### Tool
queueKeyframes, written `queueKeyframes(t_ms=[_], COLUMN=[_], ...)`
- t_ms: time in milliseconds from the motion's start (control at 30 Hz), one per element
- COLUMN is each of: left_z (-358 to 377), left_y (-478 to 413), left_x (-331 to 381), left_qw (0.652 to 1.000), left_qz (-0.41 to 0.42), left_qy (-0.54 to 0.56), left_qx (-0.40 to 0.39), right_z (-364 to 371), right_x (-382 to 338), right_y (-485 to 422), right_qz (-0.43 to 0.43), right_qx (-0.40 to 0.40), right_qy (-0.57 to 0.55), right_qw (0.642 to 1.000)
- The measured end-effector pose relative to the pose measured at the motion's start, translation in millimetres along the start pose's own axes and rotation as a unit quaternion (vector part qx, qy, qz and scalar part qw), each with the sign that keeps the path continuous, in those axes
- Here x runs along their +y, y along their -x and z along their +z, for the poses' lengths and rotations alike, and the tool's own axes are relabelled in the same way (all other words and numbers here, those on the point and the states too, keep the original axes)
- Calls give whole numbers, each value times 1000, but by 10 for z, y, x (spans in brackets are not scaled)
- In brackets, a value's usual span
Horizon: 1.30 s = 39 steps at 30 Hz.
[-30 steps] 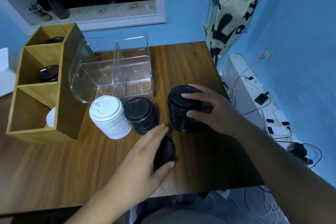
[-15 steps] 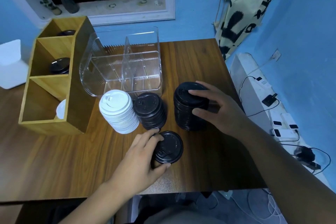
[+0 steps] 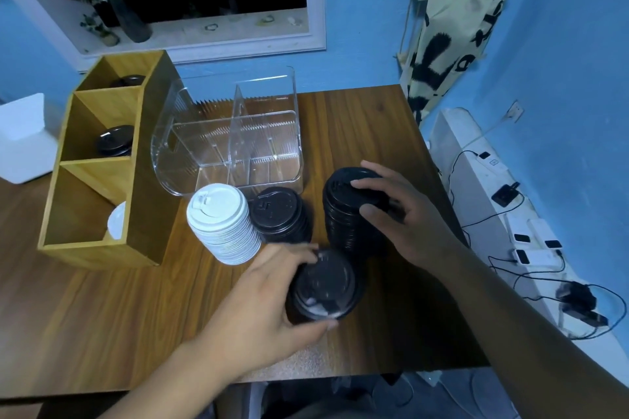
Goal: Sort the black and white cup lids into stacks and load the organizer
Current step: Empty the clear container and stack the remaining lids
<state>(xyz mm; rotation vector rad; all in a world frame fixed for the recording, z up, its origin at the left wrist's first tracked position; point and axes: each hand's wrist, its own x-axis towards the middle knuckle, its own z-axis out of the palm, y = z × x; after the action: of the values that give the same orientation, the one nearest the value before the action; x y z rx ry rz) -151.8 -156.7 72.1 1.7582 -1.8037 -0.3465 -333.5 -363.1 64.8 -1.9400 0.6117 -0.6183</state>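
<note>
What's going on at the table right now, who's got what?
A person is sorting cup lids on the wooden table. The left hand grips a black lid in front of the stacks, fingers curled round its rim. The right hand holds the tall black stack, with a finger on its top. Beside it stand a shorter black stack and a white stack, in front of the clear organizer. The wooden organizer on the left already has a few lids in its compartments.

Worktop (image 3: 357,119) quantities
White stack (image 3: 221,224): 1. Tall black stack (image 3: 340,224): 1. Short black stack (image 3: 279,211): 1. Wooden organizer (image 3: 102,160): 1. Clear organizer (image 3: 231,139): 1.
</note>
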Motion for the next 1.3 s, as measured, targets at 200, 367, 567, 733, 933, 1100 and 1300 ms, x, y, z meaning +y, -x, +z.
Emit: queueKeyframes(t_ms=[200,367,567,733,933,1100,1300], left_z=[-575,-438,-365,-305,-291,-226,-172], left_y=[-894,-1256,-1260,-1239,-1147,-1064,-947], left_x=[256,171,69,-25,-30,-6,21], left_qw=[999,999,999,998,996,998,996], left_qz=[5,7,17,-8,-40,-39,-16], left_qy=[-8,-29,-5,18,40,30,-69], left_qx=[36,-26,-27,-53,-67,-50,-62], right_z=[-18,-18,38,-6,50,76,143], right_x=[10,-39,10,-9,107,104,95], right_y=[-14,-27,11,3,23,-9,11], right_qz=[21,6,-10,-47,-92,-80,-108], right_qx=[0,-1,51,41,35,38,23], right_qy=[-58,-75,-102,18,48,52,73], right_qw=[998,997,993,998,994,995,991])
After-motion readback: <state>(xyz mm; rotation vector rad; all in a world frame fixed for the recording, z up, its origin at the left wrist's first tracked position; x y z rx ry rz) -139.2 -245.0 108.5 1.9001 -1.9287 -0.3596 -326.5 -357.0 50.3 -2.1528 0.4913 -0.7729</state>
